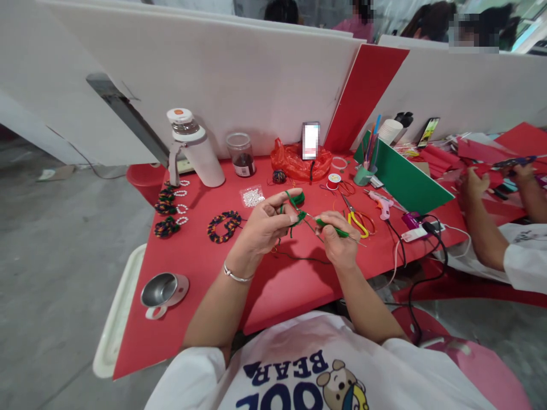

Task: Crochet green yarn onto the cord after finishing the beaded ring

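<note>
Over the middle of the red table, my left hand [267, 222] pinches a small piece of green yarn work [301, 217], with green yarn looped over its raised fingers. My right hand [339, 239] is closed round a crochet hook with a green handle [335, 228]. The hook's metal tip meets the green piece beside my left fingertips. A dark strand of yarn hangs below my hands and trails across the table. To the left of my left hand lies a braided ring of multicoloured yarn [224, 226]. A bag of white beads [253, 196] lies just beyond that hand.
A steel cup [164, 295], a white bottle [197, 151] and a jar [241, 155] stand left. Yellow-handled scissors [357, 224], a glue gun [382, 204] and a power strip [423, 230] lie right. A green board [405, 176] stands before a co-worker's hands. A white partition [256, 85] rises behind.
</note>
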The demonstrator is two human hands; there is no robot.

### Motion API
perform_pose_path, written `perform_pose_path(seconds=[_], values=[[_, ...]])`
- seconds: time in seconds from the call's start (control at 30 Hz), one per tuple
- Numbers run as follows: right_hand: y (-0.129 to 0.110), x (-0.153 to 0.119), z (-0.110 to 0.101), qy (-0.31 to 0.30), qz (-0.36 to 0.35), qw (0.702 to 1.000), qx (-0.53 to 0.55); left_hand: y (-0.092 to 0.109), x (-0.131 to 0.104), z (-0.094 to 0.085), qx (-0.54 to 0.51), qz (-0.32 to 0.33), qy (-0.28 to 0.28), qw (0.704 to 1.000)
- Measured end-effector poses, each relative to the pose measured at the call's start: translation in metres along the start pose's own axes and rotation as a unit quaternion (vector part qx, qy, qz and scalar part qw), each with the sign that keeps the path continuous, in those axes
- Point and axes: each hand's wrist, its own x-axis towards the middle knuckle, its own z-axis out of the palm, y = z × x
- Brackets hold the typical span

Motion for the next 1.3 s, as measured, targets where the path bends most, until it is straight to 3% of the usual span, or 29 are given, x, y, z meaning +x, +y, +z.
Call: perform_pose_path(seconds=[0.2,0.57,0.87,1.1,1.3], values=[[0.000,0.000,-0.007,-0.001,-0.012,0.998,-0.058,0.003,-0.002,0.000,0.029,0.002,-0.006,1.000],[-0.014,0.004,-0.012,-0.046,-0.103,0.990,-0.090,0.010,-0.005,-0.001,0.037,-0.005,-0.001,0.999],[-0.030,0.017,-0.024,-0.165,-0.144,0.975,-0.049,0.012,-0.004,-0.007,0.039,-0.024,-0.035,0.998],[-0.036,0.024,-0.028,-0.202,-0.115,0.972,-0.016,0.011,-0.002,-0.008,0.022,-0.053,-0.076,0.995],[-0.035,0.019,-0.025,-0.140,-0.027,0.990,-0.013,0.008,-0.002,-0.011,0.043,-0.047,-0.071,0.995]])
